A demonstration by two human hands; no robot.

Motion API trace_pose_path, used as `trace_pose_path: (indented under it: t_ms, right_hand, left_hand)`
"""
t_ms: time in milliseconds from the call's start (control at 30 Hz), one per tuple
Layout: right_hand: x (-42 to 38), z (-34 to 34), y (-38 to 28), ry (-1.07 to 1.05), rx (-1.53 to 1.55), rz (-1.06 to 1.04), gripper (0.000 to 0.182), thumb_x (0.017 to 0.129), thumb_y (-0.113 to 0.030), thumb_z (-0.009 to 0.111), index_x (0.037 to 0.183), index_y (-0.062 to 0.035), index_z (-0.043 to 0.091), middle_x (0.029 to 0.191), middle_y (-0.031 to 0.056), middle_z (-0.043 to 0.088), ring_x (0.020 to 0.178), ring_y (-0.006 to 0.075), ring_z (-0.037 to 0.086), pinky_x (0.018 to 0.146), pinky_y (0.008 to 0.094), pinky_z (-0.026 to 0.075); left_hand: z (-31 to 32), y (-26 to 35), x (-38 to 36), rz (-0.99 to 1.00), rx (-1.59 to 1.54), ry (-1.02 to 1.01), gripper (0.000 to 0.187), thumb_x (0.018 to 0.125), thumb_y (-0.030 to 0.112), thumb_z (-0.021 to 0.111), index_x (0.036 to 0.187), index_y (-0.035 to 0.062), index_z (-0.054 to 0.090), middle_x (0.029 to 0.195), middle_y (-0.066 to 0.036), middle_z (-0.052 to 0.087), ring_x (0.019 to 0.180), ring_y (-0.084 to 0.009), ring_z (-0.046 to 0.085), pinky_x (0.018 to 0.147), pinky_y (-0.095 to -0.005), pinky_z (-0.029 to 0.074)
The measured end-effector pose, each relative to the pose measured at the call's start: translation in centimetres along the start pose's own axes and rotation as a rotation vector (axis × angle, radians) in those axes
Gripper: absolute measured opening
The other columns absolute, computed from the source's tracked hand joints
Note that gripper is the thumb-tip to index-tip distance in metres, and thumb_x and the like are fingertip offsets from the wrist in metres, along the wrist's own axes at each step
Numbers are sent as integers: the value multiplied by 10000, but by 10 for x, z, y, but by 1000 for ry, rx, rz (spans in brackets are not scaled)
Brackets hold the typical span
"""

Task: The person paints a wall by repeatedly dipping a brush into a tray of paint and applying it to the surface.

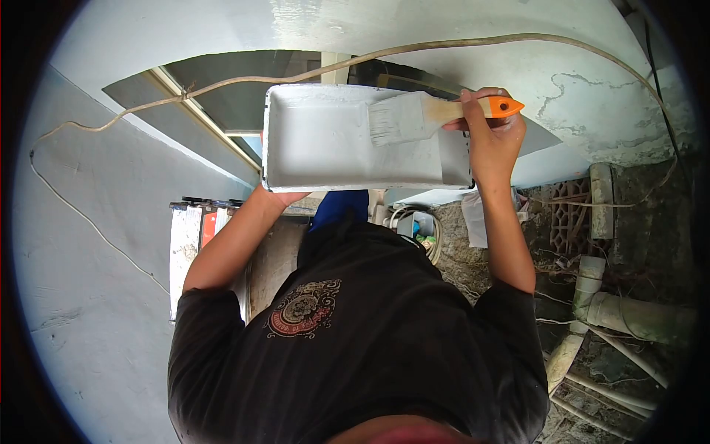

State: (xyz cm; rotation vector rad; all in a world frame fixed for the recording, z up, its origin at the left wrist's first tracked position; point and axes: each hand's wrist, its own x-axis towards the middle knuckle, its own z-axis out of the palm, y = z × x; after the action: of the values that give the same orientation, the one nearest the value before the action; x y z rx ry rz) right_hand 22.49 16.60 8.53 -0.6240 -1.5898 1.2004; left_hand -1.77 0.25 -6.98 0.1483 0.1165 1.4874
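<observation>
A white paint tray [318,140] with dark chipped edges is held up in front of my chest, its inside coated in pale paint. My left hand [290,197] supports it from below at the near left corner, with the fingers hidden under the tray. In my right hand [494,137] is a wide paintbrush [403,118], gripped by its wooden handle with an orange end. The brush points left over the right half of the tray, its bristles covered in white paint and low against the tray's inner surface. Paint specks show on my right hand.
A long cable [296,77] loops across the pale wall beyond the tray, near a window frame [203,118]. Down to the right are pipes [640,317] and rough ground. A coiled hose [436,248] lies below, and a paint-splashed box-like object [185,240] stands left.
</observation>
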Motion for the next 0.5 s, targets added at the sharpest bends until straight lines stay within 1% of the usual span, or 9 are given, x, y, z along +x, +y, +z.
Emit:
trace_pose_path:
  t_ms: [33,67,100,167,267,400,467,500]
  right_hand:
    - [-3,5,2,7,-3,1,111,935,-4,707,943,37,605,821,79,648,637,124,673,582,252,596]
    - [-7,11,4,-40,32,18,113,934,-5,709,943,36,605,812,78,648,640,124,677,579,254,596]
    - [-9,15,6,-89,68,35,115,933,-7,710,944,34,604,803,78,647,643,124,680,576,256,596]
    - [-12,16,12,-117,31,36,113,930,-7,709,943,31,603,790,78,648,644,122,685,570,260,598]
    - [-12,11,13,-120,-6,53,112,924,0,706,940,34,601,791,83,652,637,124,686,566,259,599]
    - [-11,-6,15,-100,-42,75,109,920,13,701,933,44,598,797,89,654,627,131,684,559,257,598]
    - [-13,-11,15,-84,-42,75,108,919,15,700,933,48,598,798,90,655,623,134,683,557,258,598]
    - [-14,-13,14,-73,-33,75,105,920,20,699,936,47,600,802,90,656,620,139,684,556,262,600]
  left_hand:
    - [-13,2,1,-5,-24,34,568,1049,436,464,1482,68,478,1456,-159,549,1320,-322,558,1138,-527,438]
    - [-23,3,1,-8,-46,68,624,1033,505,472,1492,83,471,1475,-156,533,1339,-331,539,1152,-546,411]
    - [-22,3,1,-13,-45,68,624,1033,505,472,1492,83,471,1475,-156,533,1339,-331,539,1152,-546,411]
    - [-17,4,-1,16,9,132,536,1053,412,469,1470,76,492,1448,-155,556,1318,-323,559,1137,-529,436]
    - [-19,4,0,-16,-16,82,557,1047,440,470,1469,77,494,1454,-154,552,1320,-325,556,1140,-531,432]
    - [-6,2,-1,-23,-65,34,562,1044,451,470,1463,77,502,1452,-153,553,1321,-328,554,1144,-529,424]
    - [2,1,-1,-17,-32,-55,579,1043,472,460,1465,78,503,1457,-155,550,1331,-333,545,1150,-534,413]
    - [-1,1,0,-20,-32,-55,579,1043,472,460,1465,78,503,1457,-155,550,1331,-333,545,1150,-534,413]
